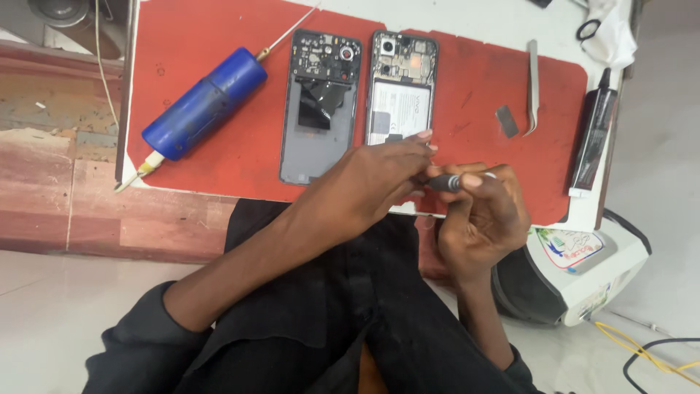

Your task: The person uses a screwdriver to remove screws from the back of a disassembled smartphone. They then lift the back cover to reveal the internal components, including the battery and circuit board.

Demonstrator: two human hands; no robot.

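Left hand (379, 171) and right hand (477, 211) together, pinching slim dark metal screwdriver (443, 182); tip could slip onto opened phone body with exposed battery (399, 91) just beyond fingers.

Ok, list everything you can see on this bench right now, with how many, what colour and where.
work mat: 1, red, covering the bench top
blue cylinder tool: 1, blue with a thin metal tip, lying diagonally at the mat's left
phone back cover: 1, grey and black, mid-mat, inner side up
opened phone: 1, dark frame with white battery showing, just right of the cover
tweezers: 1, silver, right part of the mat
small flat piece: 1, grey, beside the tweezers
glue tube: 1, black, at the right edge of the bench
screwdriver: 1, dark, gripped near the phone's lower end
left hand: 1, fingers on the screwdriver
right hand: 1, wrapped around the screwdriver
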